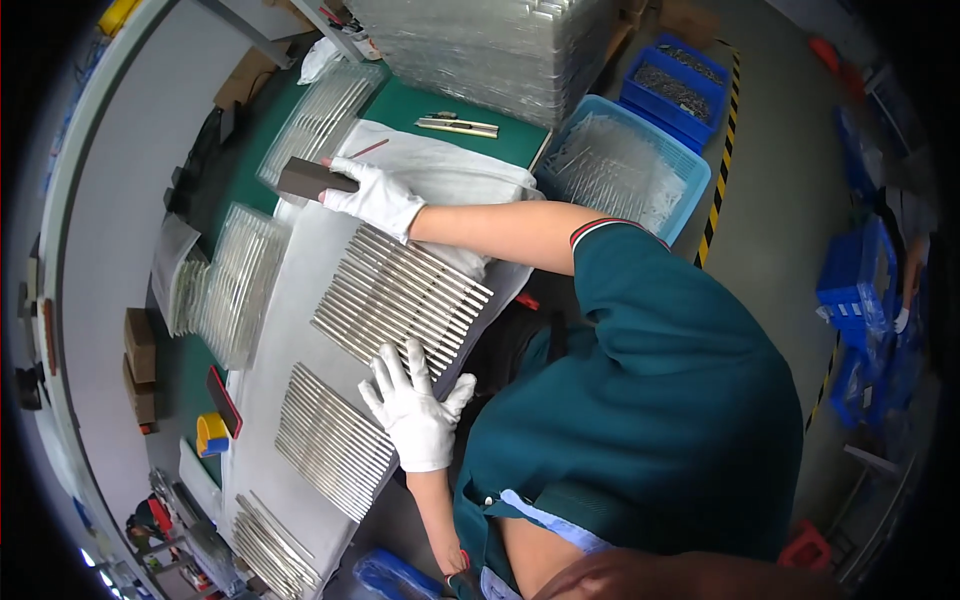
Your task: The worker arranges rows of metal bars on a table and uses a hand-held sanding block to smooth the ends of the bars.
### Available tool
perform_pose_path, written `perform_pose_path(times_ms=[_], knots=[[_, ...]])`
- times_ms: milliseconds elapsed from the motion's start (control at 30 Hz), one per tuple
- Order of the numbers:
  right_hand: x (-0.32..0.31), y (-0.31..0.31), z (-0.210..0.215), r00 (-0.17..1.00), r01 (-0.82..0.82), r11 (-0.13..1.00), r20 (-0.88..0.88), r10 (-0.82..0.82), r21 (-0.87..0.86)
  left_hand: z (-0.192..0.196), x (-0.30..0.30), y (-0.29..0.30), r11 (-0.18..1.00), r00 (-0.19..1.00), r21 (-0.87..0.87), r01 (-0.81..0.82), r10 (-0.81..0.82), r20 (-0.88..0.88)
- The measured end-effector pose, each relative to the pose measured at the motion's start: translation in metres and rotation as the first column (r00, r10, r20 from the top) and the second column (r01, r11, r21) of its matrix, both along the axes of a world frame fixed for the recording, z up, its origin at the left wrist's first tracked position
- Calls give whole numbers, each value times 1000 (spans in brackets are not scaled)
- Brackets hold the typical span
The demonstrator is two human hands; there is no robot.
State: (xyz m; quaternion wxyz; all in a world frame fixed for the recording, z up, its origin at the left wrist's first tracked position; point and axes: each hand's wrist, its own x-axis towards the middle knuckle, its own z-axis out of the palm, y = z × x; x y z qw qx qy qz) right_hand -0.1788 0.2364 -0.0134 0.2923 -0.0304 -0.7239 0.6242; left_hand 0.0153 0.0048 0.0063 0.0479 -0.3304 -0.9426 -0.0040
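Note:
My right hand (380, 203), in a white glove with bare fingertips, grips a dark brown rectangular block (303, 178) above the far end of the table. Gloved in white too, my left hand (416, 418) has its fingers spread, palm down, at the near edge of a row of slim silvery metal bars (390, 285). Its fingertips touch the bars' ends. Beside that hand lies a second row of similar bars (328, 440). A looser bunch of bars (268, 550) is at the bottom left. All rest on a pale grey cloth (265, 345).
Clear plastic trays of bars (240, 285) line the table's left side. Box cutters (457, 125) lie on the green mat near a tall wrapped stack (490, 60). A light-blue basket (685, 190) and a blue bin (645, 95) stand right of the table; a yellow cup (211, 432) is at left.

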Motion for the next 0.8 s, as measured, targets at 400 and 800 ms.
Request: perform_pose_path(times_ms=[400, 800], knots=[[4, 3, 8, 998, -48, 996, 27, 50, -73, 4, 22, -51, 987, 989, -63, -149, 150, 18], [-1, 9, -7, 994, -105, 994, -33, 104, -18, 10, 21, -43, 979, 987, 131, -158, 151, 60]])
